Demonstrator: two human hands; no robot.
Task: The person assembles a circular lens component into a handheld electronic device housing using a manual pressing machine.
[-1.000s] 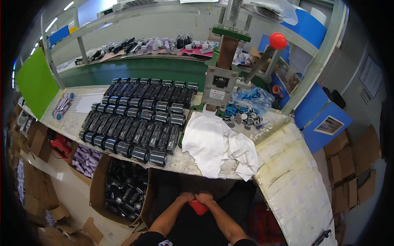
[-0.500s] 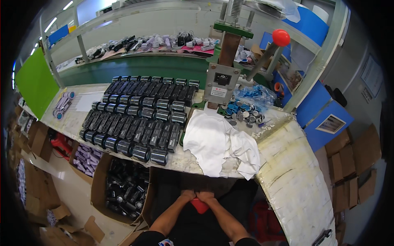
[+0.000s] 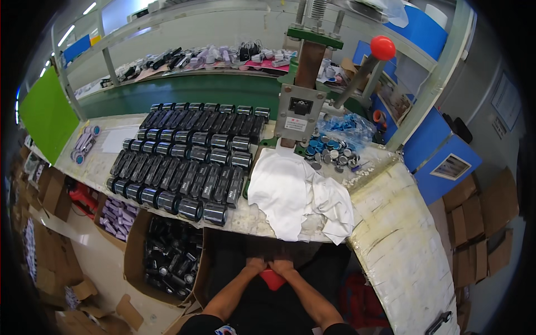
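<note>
My left hand (image 3: 256,263) and my right hand (image 3: 281,264) are close together below the front edge of the workbench (image 3: 262,223), in front of my body. Both touch or rest beside a red, wedge-shaped surface (image 3: 273,279) that shows between my forearms. My fingers point away and are hidden, so whether they grip it cannot be told. Above them on the bench lies a crumpled white cloth (image 3: 279,190), spread below a hand press (image 3: 301,111) with a red-knobbed lever (image 3: 383,48). Left of the cloth stand several rows of black cylindrical devices (image 3: 178,176).
Round metal and blue caps (image 3: 335,152) are heaped right of the press, by a plastic bag (image 3: 352,129). Cardboard boxes on the floor hold black parts (image 3: 173,257) and lilac parts (image 3: 117,216). A green conveyor belt (image 3: 190,92) runs behind. Lilac pieces (image 3: 85,145) lie at the bench's left.
The bench and its contents have shifted very slightly in the view. My hands stay in the same place, and nothing was taken or let go.
</note>
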